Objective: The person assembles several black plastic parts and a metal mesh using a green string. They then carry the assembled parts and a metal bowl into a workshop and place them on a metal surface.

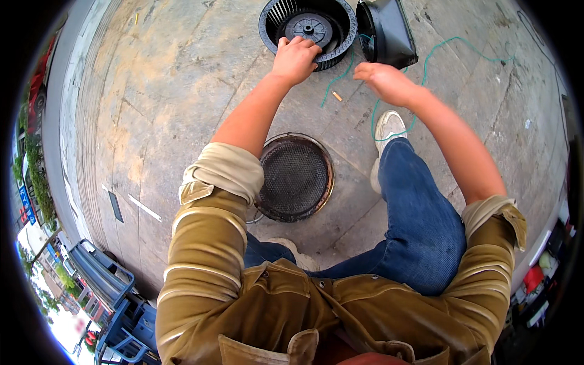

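Note:
A round black blower wheel (308,27) with fins around its edge lies on the paving ahead of me. My left hand (296,59) grips its near rim, with the fingers reaching over to the inside. Just right of it, a black flared duct piece (389,33) rests on its side. Below that duct my right hand (387,83) hovers with its fingers stretched out, and I see nothing in it. Thin green string (427,61) trails around the duct and past my right hand, with a loose end (330,87) below the wheel.
Between my feet sits a round dark mesh (296,176) in a rusty rim. My shoe (389,126) stands by the string. A cigarette butt (337,96) and a white strip (145,208) lie on the paving. Blue chairs (100,267) are at left, assorted items (538,277) at right.

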Motion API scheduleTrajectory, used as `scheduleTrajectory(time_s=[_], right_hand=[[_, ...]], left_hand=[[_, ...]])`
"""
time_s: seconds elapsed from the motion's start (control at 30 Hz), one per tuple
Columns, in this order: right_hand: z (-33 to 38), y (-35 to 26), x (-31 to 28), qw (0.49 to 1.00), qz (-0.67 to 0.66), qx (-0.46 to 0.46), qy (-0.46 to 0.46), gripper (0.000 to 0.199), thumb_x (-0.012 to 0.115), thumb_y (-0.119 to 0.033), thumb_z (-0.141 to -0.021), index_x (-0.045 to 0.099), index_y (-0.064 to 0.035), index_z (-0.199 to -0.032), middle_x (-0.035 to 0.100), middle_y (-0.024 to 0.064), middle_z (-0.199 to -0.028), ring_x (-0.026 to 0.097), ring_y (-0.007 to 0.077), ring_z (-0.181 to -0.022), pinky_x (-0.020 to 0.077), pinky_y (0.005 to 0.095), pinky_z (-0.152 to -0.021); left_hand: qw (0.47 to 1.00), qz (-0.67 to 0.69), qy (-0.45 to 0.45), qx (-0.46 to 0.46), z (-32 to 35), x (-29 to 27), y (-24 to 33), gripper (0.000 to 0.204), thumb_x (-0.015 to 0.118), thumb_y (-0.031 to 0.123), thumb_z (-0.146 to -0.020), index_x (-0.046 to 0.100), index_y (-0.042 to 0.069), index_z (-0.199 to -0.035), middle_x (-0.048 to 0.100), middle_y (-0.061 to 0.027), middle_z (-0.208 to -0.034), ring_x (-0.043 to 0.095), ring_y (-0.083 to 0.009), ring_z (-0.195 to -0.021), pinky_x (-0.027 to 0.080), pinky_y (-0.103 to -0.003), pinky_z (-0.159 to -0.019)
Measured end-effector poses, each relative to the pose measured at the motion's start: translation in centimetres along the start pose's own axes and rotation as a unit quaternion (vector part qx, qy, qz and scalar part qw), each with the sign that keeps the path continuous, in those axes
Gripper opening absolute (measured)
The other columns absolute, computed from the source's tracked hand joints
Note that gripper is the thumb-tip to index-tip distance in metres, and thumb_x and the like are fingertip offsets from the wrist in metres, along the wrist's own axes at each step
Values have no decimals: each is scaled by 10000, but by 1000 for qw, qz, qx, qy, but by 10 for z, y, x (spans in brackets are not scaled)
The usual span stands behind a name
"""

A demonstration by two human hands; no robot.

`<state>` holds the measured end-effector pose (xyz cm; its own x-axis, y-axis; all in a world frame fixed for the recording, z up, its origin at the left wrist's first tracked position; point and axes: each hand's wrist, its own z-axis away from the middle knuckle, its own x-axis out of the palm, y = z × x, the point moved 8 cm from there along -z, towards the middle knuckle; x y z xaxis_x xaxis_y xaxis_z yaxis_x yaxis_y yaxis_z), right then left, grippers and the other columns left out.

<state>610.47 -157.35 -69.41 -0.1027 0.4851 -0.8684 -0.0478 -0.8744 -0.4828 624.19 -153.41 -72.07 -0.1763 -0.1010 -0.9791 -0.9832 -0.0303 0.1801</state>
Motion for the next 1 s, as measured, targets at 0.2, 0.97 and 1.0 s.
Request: scheduleTrajectory(time_s=[0.2, 0.97, 1.0], right_hand=[[-33, 8, 87, 991, 59, 36, -111, 312, 503, 39, -685, 543, -29, -986, 504, 170, -1072, 544, 320, -937, 456, 384, -780], [-10, 40, 32, 905, -326, 232, 146, 155, 537, -107, -773, 599, -8, -874, 616, 143, -726, 592, 291, -663, 462, 356, -606], [-13, 38, 22, 908, -305, 237, 161, 148, 546, -110, -762, 607, -6, -848, 615, 146, -718, 592, 294, -659, 462, 357, -604]], left_hand=[[1000, 2, 6, -15, 5, 9, -4, 287, 661, 231, -662, 619, 187, -942, 581, 48, -923, 494, -134, -954, 313, -377, -792], [918, 297, 16, -262, 10, -82, -114, 296, 519, 361, -821, 649, 120, -932, 642, -92, -795, 596, -183, -767, 387, -302, -805], [869, 395, 8, -299, 17, -75, -125, 300, 528, 338, -827, 644, 86, -942, 643, -87, -797, 587, -163, -768, 398, -287, -789]])
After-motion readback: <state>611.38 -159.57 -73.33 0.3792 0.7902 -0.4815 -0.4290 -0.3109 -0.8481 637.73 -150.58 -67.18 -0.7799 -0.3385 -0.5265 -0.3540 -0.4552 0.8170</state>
